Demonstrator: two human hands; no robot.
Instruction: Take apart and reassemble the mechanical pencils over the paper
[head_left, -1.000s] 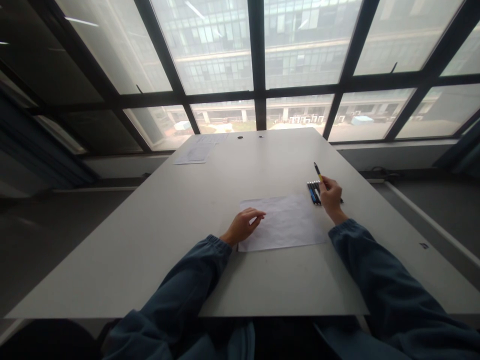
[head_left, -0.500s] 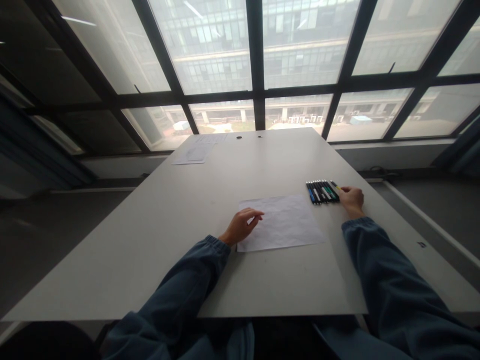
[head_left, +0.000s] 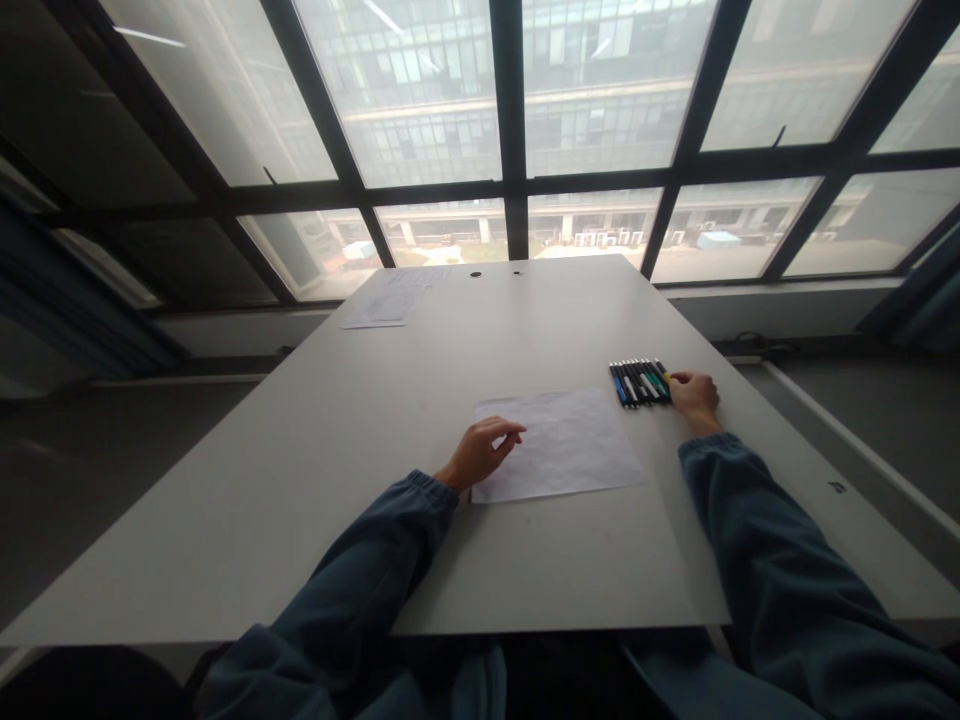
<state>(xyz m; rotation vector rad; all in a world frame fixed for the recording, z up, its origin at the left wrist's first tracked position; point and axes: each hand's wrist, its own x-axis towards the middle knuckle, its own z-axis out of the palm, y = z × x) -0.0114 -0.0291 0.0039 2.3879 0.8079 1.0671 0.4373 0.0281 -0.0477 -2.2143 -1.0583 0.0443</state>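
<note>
A sheet of white paper (head_left: pixel 566 450) lies on the white table in front of me. My left hand (head_left: pixel 484 452) rests on its left edge, loosely bent, thumb a little apart from the fingers, with nothing seen in it. To the right of the sheet, several pens (head_left: pixel 637 384), mostly black-bodied with blue, white and green parts, lie side by side in a row. At the row's right end my right hand (head_left: pixel 694 398) is closed on a pen with a yellow band (head_left: pixel 667 377); its lower part is hidden by the fingers.
More printed sheets (head_left: pixel 379 305) lie at the table's far left. Two small dark round spots (head_left: pixel 475 274) are near the far edge. A small dark mark or item (head_left: pixel 837 487) lies near the right edge. Large windows stand beyond the table (head_left: pixel 300 520).
My right hand has moved slightly left, bringing the yellow-banded pen up against the row and more upright in line with it. The left hand stays on the paper.
</note>
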